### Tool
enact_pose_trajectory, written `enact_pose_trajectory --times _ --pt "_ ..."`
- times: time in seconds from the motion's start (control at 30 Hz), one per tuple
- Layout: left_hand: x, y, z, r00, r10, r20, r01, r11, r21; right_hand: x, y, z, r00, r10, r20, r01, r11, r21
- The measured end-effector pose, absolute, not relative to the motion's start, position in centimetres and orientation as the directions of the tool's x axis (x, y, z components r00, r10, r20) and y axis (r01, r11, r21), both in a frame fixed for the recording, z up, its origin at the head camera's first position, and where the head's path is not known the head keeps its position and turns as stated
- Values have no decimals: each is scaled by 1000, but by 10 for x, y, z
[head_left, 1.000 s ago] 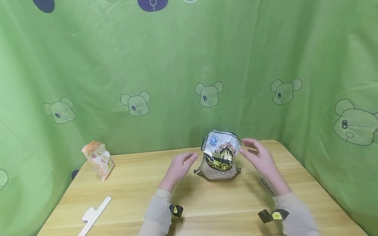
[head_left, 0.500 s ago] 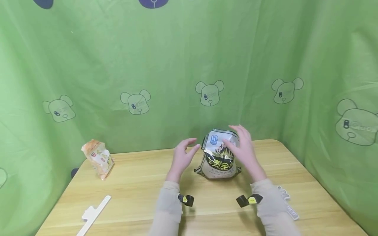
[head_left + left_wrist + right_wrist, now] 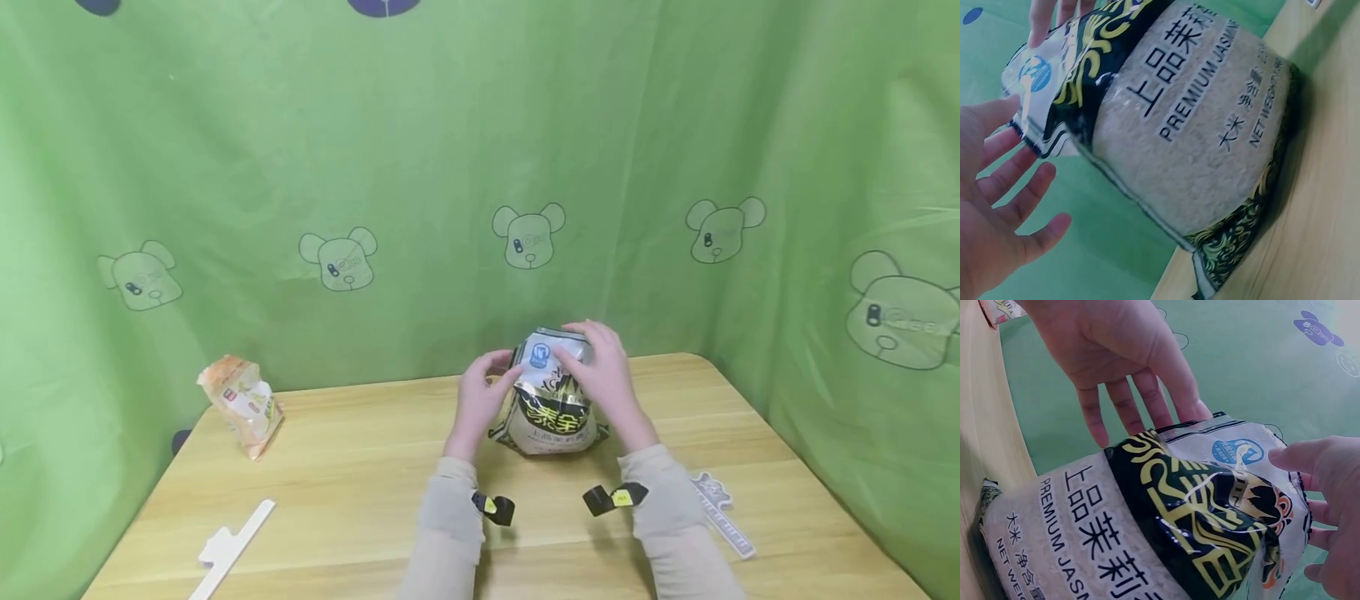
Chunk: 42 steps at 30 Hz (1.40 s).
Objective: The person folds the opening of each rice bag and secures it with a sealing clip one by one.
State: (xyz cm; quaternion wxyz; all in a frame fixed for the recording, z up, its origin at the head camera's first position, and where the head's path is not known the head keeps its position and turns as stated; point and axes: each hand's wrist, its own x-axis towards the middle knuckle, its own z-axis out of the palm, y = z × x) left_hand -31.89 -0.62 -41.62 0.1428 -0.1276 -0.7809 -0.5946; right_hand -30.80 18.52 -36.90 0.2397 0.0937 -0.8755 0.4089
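A bag of rice point(image 3: 553, 429) stands on the wooden table near its back edge, with a clear lower part, a dark band with yellow lettering and a silvery top. My left hand point(image 3: 477, 403) holds the top's left edge, thumb in front and index finger behind; its other fingers spread loosely, as the left wrist view shows. At the upper right, my right hand point(image 3: 609, 377) grips the top, its thumb point(image 3: 1294, 455) on the front face and its fingers passing behind. The grains show through the lower part point(image 3: 1172, 169) in the left wrist view.
An orange and white packet point(image 3: 242, 404) stands at the table's back left corner. A white sealing clip point(image 3: 234, 546) lies at the front left. Beside the right sleeve lies a grey-white clip-like piece point(image 3: 723, 518). A green curtain point(image 3: 420, 167) hangs behind the table.
Both hands have closed in on the bag's top and now hold it. My right hand came leftward from beside the bag, and the right-hand clip-like piece shows more. The bag stands in place.
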Motion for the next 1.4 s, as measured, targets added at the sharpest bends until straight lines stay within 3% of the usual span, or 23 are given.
enact_pose_trajectory --times 0.67,1.13,1.4 --pt "-311 16 -418 -895 -132 425 378 280 882 -306 174 -377 -820 119 560 -374 629 -681" --pt "-313 12 -416 -871 -115 477 417 341 843 -310 175 -377 -781 170 600 -393 613 -685" --pt "-313 9 -417 -905 -81 418 377 305 874 -309 182 -377 -786 166 596 -411 581 -703"
